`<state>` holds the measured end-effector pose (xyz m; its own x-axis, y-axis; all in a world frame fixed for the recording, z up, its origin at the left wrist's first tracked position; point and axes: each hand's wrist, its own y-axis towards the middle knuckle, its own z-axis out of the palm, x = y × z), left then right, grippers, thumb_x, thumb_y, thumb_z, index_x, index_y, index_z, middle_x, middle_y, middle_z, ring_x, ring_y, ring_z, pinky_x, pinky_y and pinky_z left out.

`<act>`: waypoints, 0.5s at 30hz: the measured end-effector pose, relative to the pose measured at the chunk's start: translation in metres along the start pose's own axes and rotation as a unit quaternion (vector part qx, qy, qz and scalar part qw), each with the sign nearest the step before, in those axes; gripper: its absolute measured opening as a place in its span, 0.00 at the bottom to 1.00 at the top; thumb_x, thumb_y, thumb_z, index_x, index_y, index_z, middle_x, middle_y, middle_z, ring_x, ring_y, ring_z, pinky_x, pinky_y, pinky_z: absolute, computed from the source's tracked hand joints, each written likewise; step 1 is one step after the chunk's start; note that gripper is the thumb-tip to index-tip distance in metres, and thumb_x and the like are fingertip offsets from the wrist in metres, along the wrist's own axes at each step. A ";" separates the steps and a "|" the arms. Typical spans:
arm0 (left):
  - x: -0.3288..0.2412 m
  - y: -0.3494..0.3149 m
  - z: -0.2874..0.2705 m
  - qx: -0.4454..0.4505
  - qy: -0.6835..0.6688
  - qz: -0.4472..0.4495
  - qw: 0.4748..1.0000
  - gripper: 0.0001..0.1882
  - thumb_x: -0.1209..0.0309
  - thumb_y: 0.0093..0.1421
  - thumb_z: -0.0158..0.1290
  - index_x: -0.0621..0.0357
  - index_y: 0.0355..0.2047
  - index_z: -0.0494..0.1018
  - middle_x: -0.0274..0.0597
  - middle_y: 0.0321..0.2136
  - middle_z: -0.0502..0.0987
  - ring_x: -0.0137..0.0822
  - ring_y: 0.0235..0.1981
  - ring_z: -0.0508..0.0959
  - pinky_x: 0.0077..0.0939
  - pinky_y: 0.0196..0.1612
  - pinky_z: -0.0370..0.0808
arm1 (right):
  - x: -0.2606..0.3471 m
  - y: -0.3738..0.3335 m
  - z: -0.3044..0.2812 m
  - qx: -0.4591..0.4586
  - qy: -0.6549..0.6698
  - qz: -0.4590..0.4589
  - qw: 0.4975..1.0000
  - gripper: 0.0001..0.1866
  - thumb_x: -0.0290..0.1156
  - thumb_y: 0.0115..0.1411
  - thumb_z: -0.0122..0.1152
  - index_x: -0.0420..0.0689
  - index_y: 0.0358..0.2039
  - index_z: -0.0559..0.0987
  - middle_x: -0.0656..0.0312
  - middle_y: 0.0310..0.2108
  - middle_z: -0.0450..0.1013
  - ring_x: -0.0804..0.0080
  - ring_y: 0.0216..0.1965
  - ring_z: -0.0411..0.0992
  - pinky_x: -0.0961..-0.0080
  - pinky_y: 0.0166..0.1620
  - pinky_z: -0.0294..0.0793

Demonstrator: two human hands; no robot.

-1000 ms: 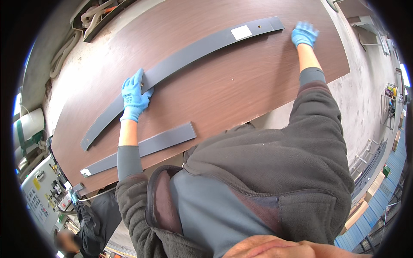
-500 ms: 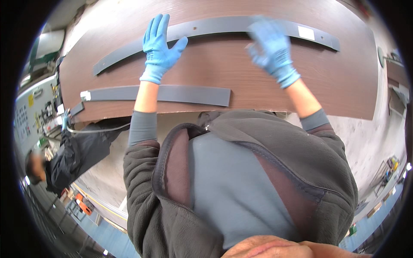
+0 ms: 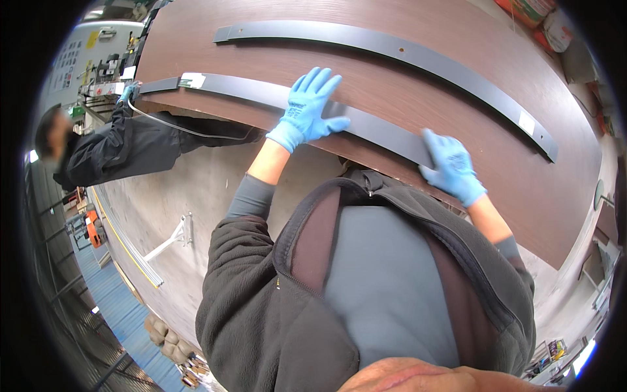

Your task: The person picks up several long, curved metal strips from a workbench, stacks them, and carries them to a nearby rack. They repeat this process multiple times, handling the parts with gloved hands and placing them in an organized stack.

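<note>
Two long dark grey metal strips lie on a brown wood-grain table [image 3: 457,104]. The near strip [image 3: 248,91] runs along the table's front edge. My left hand [image 3: 307,108], in a blue glove, lies flat on it with fingers spread. My right hand [image 3: 452,166], also gloved, presses on the right end of the same strip. The far strip [image 3: 405,52] lies untouched beyond both hands and carries a small white label near its right end.
Another person in a dark jacket [image 3: 124,144] stands at the left end of the table, a blue-gloved hand [image 3: 128,91] at the strip's end. A grey cabinet [image 3: 85,59] with tools stands behind. Metal rails [image 3: 130,242] lie on the concrete floor.
Both of my hands have come down from the far strip onto the near strip. The view has swung so that the table's left end and the other person show more.
</note>
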<state>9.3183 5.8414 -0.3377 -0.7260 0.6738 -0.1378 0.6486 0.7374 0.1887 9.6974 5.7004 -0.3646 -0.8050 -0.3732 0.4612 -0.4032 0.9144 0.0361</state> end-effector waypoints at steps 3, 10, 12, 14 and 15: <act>-0.003 -0.005 -0.011 0.119 0.012 0.025 0.993 0.54 0.41 0.53 0.71 0.55 0.74 0.68 0.58 0.74 0.66 0.63 0.74 0.67 0.56 0.76 0.62 | -0.046 -0.063 -0.039 0.078 0.163 0.129 0.975 0.38 0.30 0.54 0.72 0.33 0.66 0.76 0.45 0.56 0.82 0.49 0.56 0.81 0.56 0.64 0.78; -0.046 0.055 0.020 0.239 -0.176 0.020 0.955 0.25 0.47 0.60 0.68 0.50 0.50 0.85 0.49 0.40 0.88 0.53 0.45 0.87 0.44 0.52 0.81 | -0.114 -0.114 -0.075 0.063 0.359 0.352 0.862 0.24 0.29 0.66 0.66 0.36 0.61 0.82 0.59 0.52 0.85 0.73 0.53 0.80 0.70 0.59 0.78; -0.071 0.076 0.031 0.270 -0.231 -0.013 0.934 0.24 0.43 0.64 0.64 0.49 0.47 0.86 0.48 0.40 0.88 0.53 0.45 0.87 0.44 0.52 0.81 | -0.105 -0.109 -0.065 -0.032 0.241 0.344 0.907 0.25 0.37 0.65 0.70 0.41 0.61 0.82 0.55 0.51 0.85 0.65 0.50 0.82 0.65 0.56 0.79; -0.106 0.094 0.041 0.282 -0.245 -0.023 0.927 0.25 0.42 0.66 0.61 0.49 0.46 0.86 0.48 0.38 0.88 0.53 0.45 0.87 0.45 0.53 0.81 | -0.096 -0.102 -0.052 -0.050 0.027 0.197 0.979 0.29 0.41 0.63 0.72 0.42 0.61 0.80 0.52 0.50 0.84 0.55 0.50 0.81 0.59 0.58 0.76; -0.126 0.100 0.045 0.282 -0.242 -0.026 0.928 0.25 0.42 0.66 0.61 0.49 0.46 0.86 0.49 0.37 0.88 0.53 0.45 0.87 0.46 0.53 0.80 | -0.095 -0.100 -0.047 -0.056 -0.090 0.107 0.989 0.31 0.43 0.62 0.74 0.42 0.61 0.79 0.50 0.50 0.83 0.50 0.50 0.80 0.56 0.59 0.75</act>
<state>9.4848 5.8329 -0.3455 -0.6604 0.4776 -0.5795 0.7311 0.5849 -0.3512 9.8346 5.6518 -0.3706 -0.9353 -0.1814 0.3037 -0.1719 0.9834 0.0579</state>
